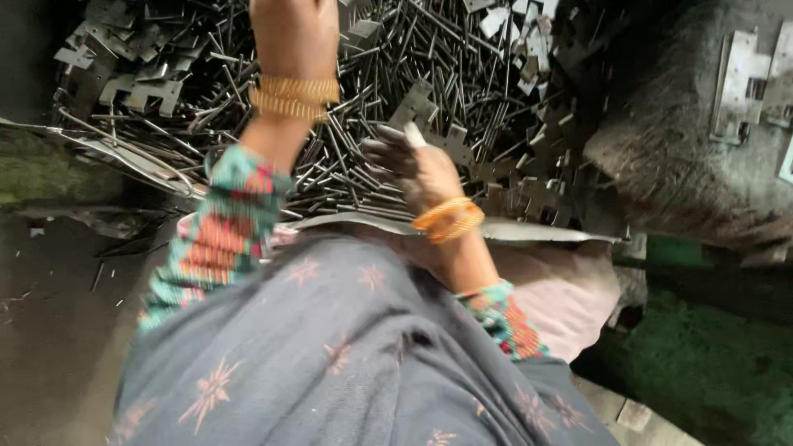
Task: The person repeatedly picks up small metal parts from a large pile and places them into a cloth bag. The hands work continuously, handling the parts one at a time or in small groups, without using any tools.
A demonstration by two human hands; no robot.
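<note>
Two hands over a heap of thin metal rods (388,91) and flat notched plates (140,87). Left hand (293,33) reaches far into the pile, fingers cut off by the top edge; grip cannot be told. Right hand (413,165) lies nearer the body, fingers curled shut on a small flat plate (415,136). Gold bangles (293,99) on both wrists. Hinges (747,78) lie well apart at right.

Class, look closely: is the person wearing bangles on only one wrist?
No: gold bangles show on both the left wrist and the right wrist.
</note>
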